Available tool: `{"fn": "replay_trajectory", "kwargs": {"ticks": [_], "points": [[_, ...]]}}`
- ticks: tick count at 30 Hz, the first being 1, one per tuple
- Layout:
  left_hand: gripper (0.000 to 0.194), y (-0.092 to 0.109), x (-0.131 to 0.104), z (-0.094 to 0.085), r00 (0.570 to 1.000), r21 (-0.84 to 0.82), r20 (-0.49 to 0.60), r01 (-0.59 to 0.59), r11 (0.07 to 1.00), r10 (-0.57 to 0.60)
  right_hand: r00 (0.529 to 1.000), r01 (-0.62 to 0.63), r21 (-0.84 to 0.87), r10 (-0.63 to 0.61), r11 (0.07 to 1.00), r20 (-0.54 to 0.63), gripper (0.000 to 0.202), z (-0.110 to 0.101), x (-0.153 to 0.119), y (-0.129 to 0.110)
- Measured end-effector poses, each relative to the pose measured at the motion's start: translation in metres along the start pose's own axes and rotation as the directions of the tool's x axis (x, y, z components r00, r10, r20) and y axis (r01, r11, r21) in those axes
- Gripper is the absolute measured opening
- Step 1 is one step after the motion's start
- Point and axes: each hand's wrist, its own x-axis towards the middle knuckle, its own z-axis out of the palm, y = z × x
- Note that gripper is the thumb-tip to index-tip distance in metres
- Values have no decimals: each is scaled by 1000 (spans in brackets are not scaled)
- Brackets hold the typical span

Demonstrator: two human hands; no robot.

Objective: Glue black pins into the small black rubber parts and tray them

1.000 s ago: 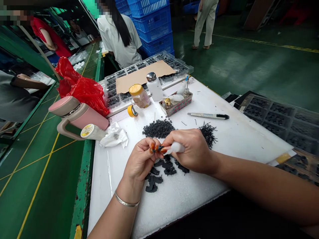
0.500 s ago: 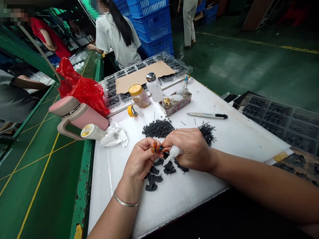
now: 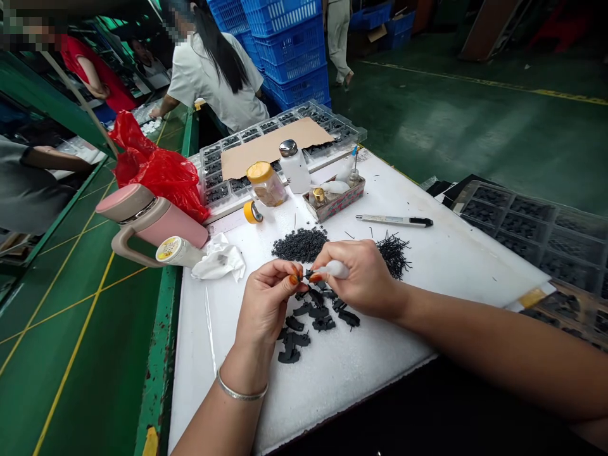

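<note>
My left hand (image 3: 272, 294) pinches a small black part (image 3: 304, 277) between thumb and fingertips, over the white table top. Closed around a small white squeeze bottle (image 3: 336, 270) is my right hand (image 3: 363, 278); the bottle's narrow tip points left at the black part. Curved black pieces (image 3: 319, 312) lie scattered below my hands. Just behind my fingers is a heap of tiny black rings (image 3: 298, 244), and a pile of thin black pins (image 3: 393, 253) sits beyond my right hand.
A pink flask (image 3: 166, 218), white tissue (image 3: 221, 258), yellow-lidded jar (image 3: 266, 185), metal-capped bottle (image 3: 294, 168), small box (image 3: 339, 201) and pen (image 3: 394, 220) stand or lie around the table (image 3: 228, 354). Compartment trays (image 3: 527, 218) are at right and back. Several people are beyond.
The squeeze bottle has turned from pointing down-left to nearly level, its tip now at the black part. A person behind reaches farther left; another has stepped left.
</note>
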Motion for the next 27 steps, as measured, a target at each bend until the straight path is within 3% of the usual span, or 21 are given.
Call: {"fn": "replay_trajectory", "kwargs": {"ticks": [3, 6, 9, 12, 18, 24, 27], "points": [[16, -1, 0, 1, 998, 5, -48, -43, 999, 43, 996, -87, 43, 87, 995, 10, 8, 1, 1, 1], [14, -1, -2, 3, 984, 49, -123, -126, 991, 131, 965, -261, 146, 258, 954, 42, 14, 2, 6, 2], [12, -1, -6, 4, 948, 201, -162, -240, 950, 274, 899, -438, 334, 415, 835, 141, 21, 3, 11, 4], [19, -1, -11, 4, 914, 415, -116, -312, 855, 390, 845, -529, 527, 469, 665, 256, 27, 3, 14, 6], [27, -3, -16, 6, 864, 614, 48, -422, 667, 502, 808, -558, 684, 498, 470, 315, 28, 7, 11, 13], [41, -4, -16, 11, 810, 688, 97, -474, 550, 578, 819, -526, 729, 494, 438, 294, 26, 10, 9, 16], [43, -2, -17, 15, 800, 672, 85, -486, 558, 594, 831, -504, 739, 483, 447, 275, 27, 10, 9, 15]]}}
